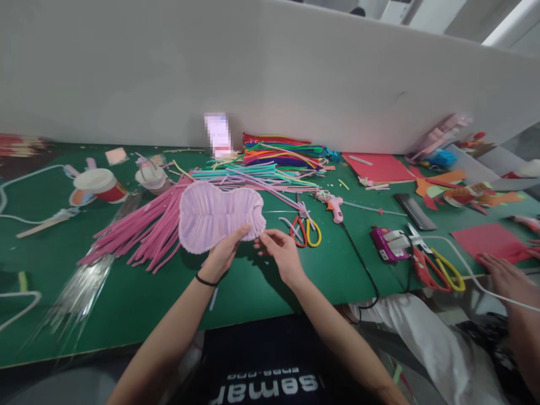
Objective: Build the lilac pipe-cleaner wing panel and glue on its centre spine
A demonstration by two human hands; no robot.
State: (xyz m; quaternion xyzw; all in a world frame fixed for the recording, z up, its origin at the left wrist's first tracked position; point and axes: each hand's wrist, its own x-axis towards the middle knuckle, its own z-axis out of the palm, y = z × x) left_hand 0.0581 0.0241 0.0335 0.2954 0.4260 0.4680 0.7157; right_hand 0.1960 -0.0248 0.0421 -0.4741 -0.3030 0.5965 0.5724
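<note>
Sticks (21, 145) in a pile at far left, near the wall (139, 73). Next, on the green table (257, 295), red-and-white cup (105, 185), upright, then a second cup (152, 180) with things inside. Below them, pink stems (145, 225) fanned out over clear strips (84, 284). At centre, raised over the table: lilac piece (215, 216), ribbed, broad, dipping in along its top edge. Held from below by the left hand (226, 250), thumb on its face, other fingers hidden behind. Pinched at its lower right edge between thumb and index of the right hand (282, 253), remaining fingers curled. Behind it, phone (219, 135) propped on the wall, then coloured stems (282, 154) in heaps. Just right of the hands, scissors (304, 216), lying near a pink glue gun (336, 209), black cord (360, 259) trailing toward the near edge. Farther right, purple box (385, 246), more scissors (423, 253), and red paper (485, 239), another person's hand (506, 275) at its lower edge.
</note>
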